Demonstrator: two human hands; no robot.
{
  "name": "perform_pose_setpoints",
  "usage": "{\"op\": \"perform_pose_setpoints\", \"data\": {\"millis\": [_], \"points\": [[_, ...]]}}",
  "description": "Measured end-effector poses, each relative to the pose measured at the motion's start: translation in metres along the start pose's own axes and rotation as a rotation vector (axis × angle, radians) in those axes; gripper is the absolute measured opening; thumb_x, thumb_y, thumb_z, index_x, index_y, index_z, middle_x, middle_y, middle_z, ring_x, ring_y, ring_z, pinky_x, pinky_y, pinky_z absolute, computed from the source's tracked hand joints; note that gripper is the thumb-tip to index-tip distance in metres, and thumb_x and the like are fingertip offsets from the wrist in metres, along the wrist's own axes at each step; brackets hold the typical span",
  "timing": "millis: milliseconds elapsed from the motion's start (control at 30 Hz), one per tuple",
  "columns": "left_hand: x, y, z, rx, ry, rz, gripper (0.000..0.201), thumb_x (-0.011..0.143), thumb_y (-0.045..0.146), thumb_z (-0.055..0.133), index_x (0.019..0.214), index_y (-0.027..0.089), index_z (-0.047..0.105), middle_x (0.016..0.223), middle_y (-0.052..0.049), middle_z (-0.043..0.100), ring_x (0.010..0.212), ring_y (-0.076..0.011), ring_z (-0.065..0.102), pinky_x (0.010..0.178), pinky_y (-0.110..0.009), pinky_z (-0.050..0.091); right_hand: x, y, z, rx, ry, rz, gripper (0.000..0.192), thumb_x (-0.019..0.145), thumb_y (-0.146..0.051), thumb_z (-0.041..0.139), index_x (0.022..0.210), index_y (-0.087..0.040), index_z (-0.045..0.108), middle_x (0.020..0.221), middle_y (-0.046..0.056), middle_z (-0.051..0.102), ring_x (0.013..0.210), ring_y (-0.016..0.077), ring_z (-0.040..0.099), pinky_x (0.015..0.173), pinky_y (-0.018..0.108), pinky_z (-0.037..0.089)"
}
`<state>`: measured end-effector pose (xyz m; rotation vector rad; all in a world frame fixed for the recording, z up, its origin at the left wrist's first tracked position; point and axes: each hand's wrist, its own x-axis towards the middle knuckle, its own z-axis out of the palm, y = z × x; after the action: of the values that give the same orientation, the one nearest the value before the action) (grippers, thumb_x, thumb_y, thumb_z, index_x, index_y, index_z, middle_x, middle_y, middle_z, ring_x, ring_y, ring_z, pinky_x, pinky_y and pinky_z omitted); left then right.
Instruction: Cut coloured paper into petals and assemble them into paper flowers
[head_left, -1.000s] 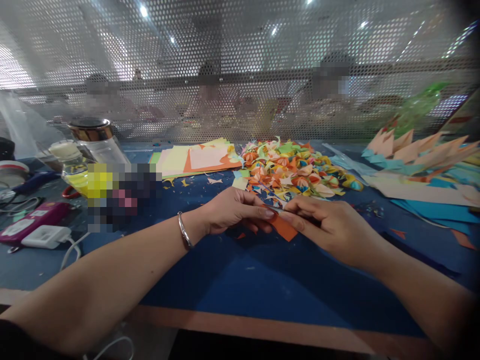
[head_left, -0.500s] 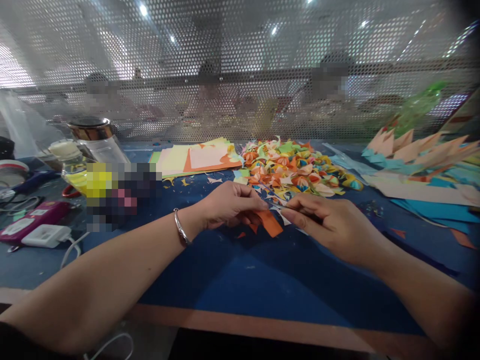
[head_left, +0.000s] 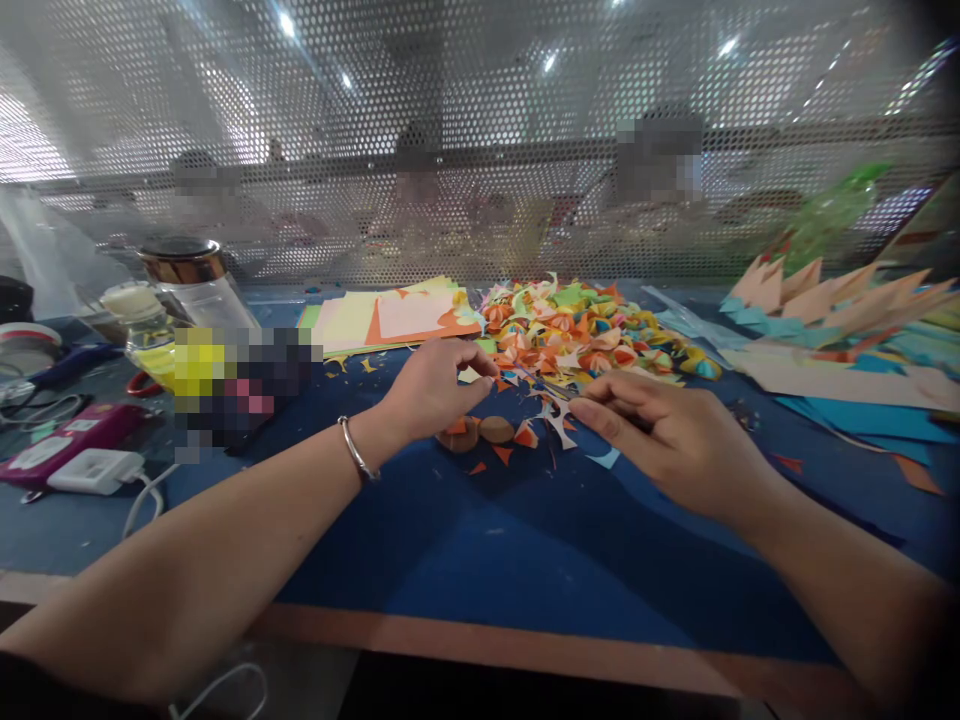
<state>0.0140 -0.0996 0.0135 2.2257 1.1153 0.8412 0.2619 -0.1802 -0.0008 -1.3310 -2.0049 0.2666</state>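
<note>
My left hand (head_left: 431, 392) hovers over the blue mat (head_left: 487, 540) with a bangle on the wrist. Its thumb and fingertips meet at a pale paper scrap (head_left: 469, 376) by the edge of the pile of folded coloured paper pieces (head_left: 592, 335); whether they grip it is unclear. Just below that hand lie small orange cuttings (head_left: 457, 430) and a brown rounded piece (head_left: 496, 430). My right hand (head_left: 664, 435) is curled around a thin metal tool (head_left: 551, 388) whose tip points left toward the pile. A white cut-out scrap (head_left: 559, 425) lies under the tip.
A stack of coloured sheets (head_left: 394, 315) lies behind the left hand. Jars (head_left: 187, 280), a pink device (head_left: 67, 435) and a white charger (head_left: 90, 470) crowd the left. Pointed paper strips (head_left: 832, 310) cover the right. A perforated metal screen (head_left: 480, 150) closes the back, with people beyond.
The orange paper held between both hands is gone from them. My left hand moved up toward the pile, and my right hand lifted slightly with the tool. Orange cuttings now show on the mat.
</note>
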Motion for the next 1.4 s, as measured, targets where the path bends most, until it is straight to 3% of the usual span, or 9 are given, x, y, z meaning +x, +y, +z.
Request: {"op": "perform_pose_setpoints", "data": {"millis": [167, 333, 400, 567, 733, 900, 1400], "points": [[-0.001, 0.017, 0.017, 0.04, -0.114, -0.031, 0.017, 0.088, 0.028, 0.068, 0.079, 0.018, 0.077, 0.082, -0.008, 0.076, 0.08, -0.0187, 0.065, 0.083, -0.033, 0.048, 0.002, 0.003, 0.002, 0.066, 0.032, 0.039, 0.044, 0.1, -0.063, 0.054, 0.082, -0.023, 0.061, 0.062, -0.002, 0.054, 0.051, 0.0129, 0.048, 0.051, 0.028, 0.039], [0.012, 0.037, 0.029, 0.277, -0.239, -0.044, 0.016, 0.089, 0.031, 0.07, 0.087, 0.019, 0.08, 0.094, -0.007, 0.079, 0.1, -0.0259, 0.067, 0.103, -0.046, 0.046, 0.002, 0.006, 0.003, 0.091, 0.083, 0.06, 0.044, 0.098, -0.064, 0.057, 0.084, -0.023, 0.061, 0.063, -0.002, 0.055, 0.051, 0.013, 0.049, 0.05, 0.028, 0.038], [0.019, 0.041, 0.034, 0.266, -0.281, -0.065, 0.014, 0.087, 0.027, 0.071, 0.095, 0.019, 0.08, 0.099, -0.007, 0.08, 0.101, -0.0248, 0.068, 0.098, -0.041, 0.05, 0.003, 0.007, 0.002, 0.094, 0.085, 0.063, 0.043, 0.098, -0.063, 0.057, 0.085, -0.023, 0.061, 0.064, -0.001, 0.058, 0.053, 0.0137, 0.05, 0.051, 0.028, 0.039], [0.035, 0.036, 0.043, 0.175, -0.434, -0.179, 0.017, 0.084, 0.016, 0.071, 0.1, 0.018, 0.078, 0.092, -0.004, 0.077, 0.077, -0.015, 0.067, 0.071, -0.027, 0.052, 0.004, 0.011, 0.002, 0.063, 0.085, 0.061, 0.041, 0.099, -0.061, 0.055, 0.084, -0.023, 0.059, 0.069, 0.0, 0.059, 0.058, 0.015, 0.052, 0.055, 0.03, 0.041], [0.042, 0.026, 0.047, 0.041, -0.474, -0.229, 0.012, 0.082, 0.01, 0.072, 0.092, 0.015, 0.073, 0.08, -0.002, 0.072, 0.066, -0.0106, 0.061, 0.064, -0.023, 0.049, 0.005, 0.013, 0.003, 0.037, 0.087, 0.069, 0.041, 0.098, -0.061, 0.055, 0.083, -0.023, 0.058, 0.067, -0.001, 0.055, 0.056, 0.0141, 0.047, 0.054, 0.029, 0.038], [0.043, 0.02, 0.048, -0.09, -0.519, -0.24, 0.008, 0.082, 0.009, 0.07, 0.082, 0.016, 0.071, 0.066, -0.001, 0.067, 0.06, -0.0117, 0.059, 0.064, -0.026, 0.049, 0.005, 0.017, 0.004, 0.03, 0.086, 0.081, 0.043, 0.099, -0.064, 0.055, 0.086, -0.023, 0.06, 0.071, 0.001, 0.062, 0.061, 0.016, 0.056, 0.057, 0.029, 0.042], [0.044, 0.022, 0.046, -0.065, -0.57, -0.28, 0.007, 0.08, 0.014, 0.072, 0.086, 0.017, 0.073, 0.07, -0.001, 0.072, 0.062, -0.0121, 0.062, 0.067, -0.025, 0.051, 0.006, 0.024, 0.008, 0.036, 0.05, 0.111, 0.046, 0.097, -0.068, 0.055, 0.085, -0.023, 0.06, 0.068, 0.001, 0.063, 0.058, 0.0158, 0.056, 0.055, 0.029, 0.041]]}}
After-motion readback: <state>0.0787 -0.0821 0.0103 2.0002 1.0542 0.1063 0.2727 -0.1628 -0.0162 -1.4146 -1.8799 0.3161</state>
